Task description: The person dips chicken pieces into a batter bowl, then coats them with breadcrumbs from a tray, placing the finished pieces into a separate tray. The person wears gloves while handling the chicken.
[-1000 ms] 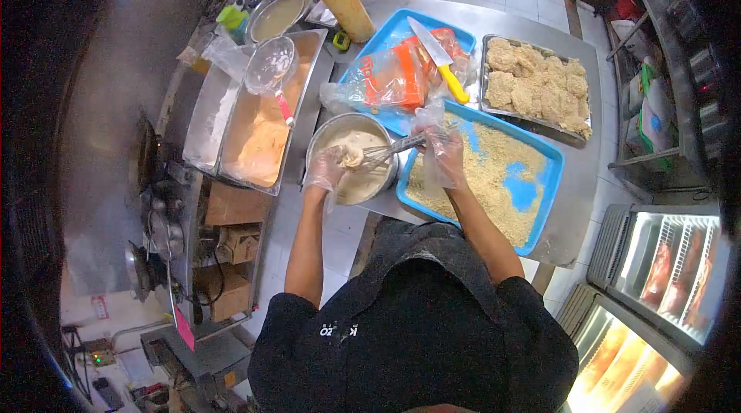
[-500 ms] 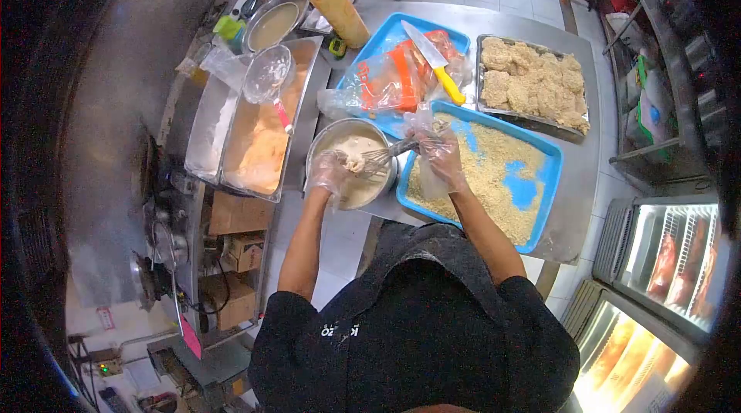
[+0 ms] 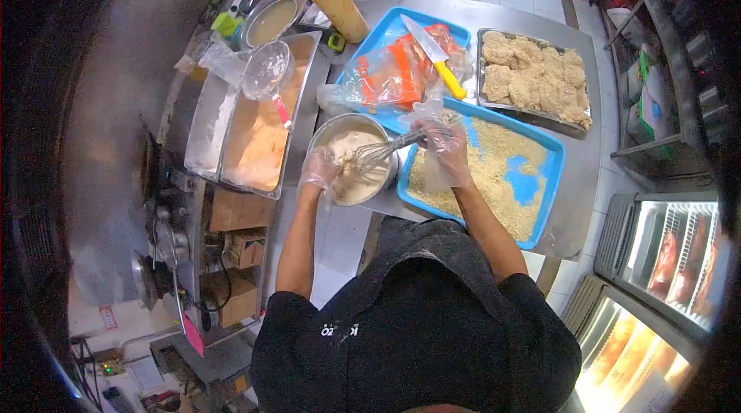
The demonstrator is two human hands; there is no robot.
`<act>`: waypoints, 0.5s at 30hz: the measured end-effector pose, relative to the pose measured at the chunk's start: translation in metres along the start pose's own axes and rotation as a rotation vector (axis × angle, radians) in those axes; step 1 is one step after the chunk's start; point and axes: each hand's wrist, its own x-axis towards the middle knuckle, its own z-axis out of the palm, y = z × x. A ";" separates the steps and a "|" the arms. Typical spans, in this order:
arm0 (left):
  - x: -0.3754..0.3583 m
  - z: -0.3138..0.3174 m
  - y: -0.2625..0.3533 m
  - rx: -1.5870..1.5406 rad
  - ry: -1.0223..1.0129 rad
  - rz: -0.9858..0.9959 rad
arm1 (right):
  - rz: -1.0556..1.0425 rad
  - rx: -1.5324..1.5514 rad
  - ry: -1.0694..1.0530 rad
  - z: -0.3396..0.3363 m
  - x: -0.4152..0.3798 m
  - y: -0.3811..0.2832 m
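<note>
Batter fills the metal bowl [image 3: 353, 157], which stands on the steel table [image 3: 580, 143] just beside the blue tray of breadcrumbs [image 3: 494, 174]. The right hand [image 3: 446, 147], in a loose plastic glove, is closed around the handle of a whisk [image 3: 384, 150] whose wire head dips into the bowl. The left hand [image 3: 319, 170], also gloved, grips the bowl's near rim. Beyond the bowl lies a second blue tray [image 3: 386, 35] holding an orange bag [image 3: 390, 73] and a yellow-handled knife [image 3: 434, 54]. Beyond the breadcrumb tray sits a metal tray of breaded pieces [image 3: 536, 77].
</note>
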 end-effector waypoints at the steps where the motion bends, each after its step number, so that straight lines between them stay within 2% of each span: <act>1: 0.007 0.008 -0.013 -0.019 -0.035 0.025 | 0.020 0.019 -0.003 0.003 -0.002 -0.006; 4: 0.000 -0.003 0.003 0.165 -0.058 0.176 | 0.065 0.056 -0.009 0.009 -0.005 -0.019; 7: -0.004 -0.004 0.005 -0.051 -0.054 0.113 | 0.067 0.044 -0.004 0.008 -0.005 -0.017; 10: -0.026 -0.035 0.057 -0.007 -0.073 -0.039 | 0.028 0.017 -0.013 0.003 -0.004 -0.009; 12: -0.011 -0.015 0.029 0.035 -0.015 0.030 | 0.001 -0.009 -0.044 -0.010 0.004 0.012; 15: -0.001 0.000 0.008 -0.012 0.013 0.124 | 0.043 0.107 -0.009 0.003 -0.001 -0.013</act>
